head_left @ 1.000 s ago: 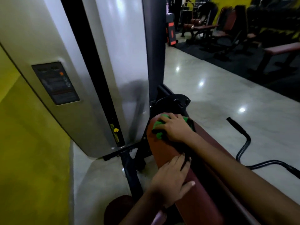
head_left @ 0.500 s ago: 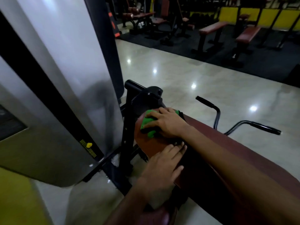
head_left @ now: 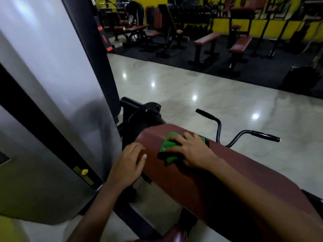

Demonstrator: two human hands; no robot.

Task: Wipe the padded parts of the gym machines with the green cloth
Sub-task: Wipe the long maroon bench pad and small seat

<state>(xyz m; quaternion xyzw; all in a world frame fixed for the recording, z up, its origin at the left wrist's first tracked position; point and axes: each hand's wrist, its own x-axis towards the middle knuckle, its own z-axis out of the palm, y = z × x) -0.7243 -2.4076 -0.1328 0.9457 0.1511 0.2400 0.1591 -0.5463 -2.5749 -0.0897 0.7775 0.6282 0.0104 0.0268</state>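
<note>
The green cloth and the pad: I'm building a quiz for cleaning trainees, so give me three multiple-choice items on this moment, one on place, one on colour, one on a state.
1. Where does the green cloth lie?
A. on the floor
B. on top of the padded bench
C. over the black handles

2. What colour is the padded bench?
A. reddish brown
B. blue
C. white

3. How does the right hand meet the cloth?
A. it hangs clear above it
B. it presses it down with spread fingers
C. it dangles it by one corner

Answers: 1 B, the cloth sits flat on the pad's upper face near its rounded end. 2 A, the vinyl shows reddish brown along its whole length. 3 B, the fingers lie spread over the cloth, with green showing around them.
</note>
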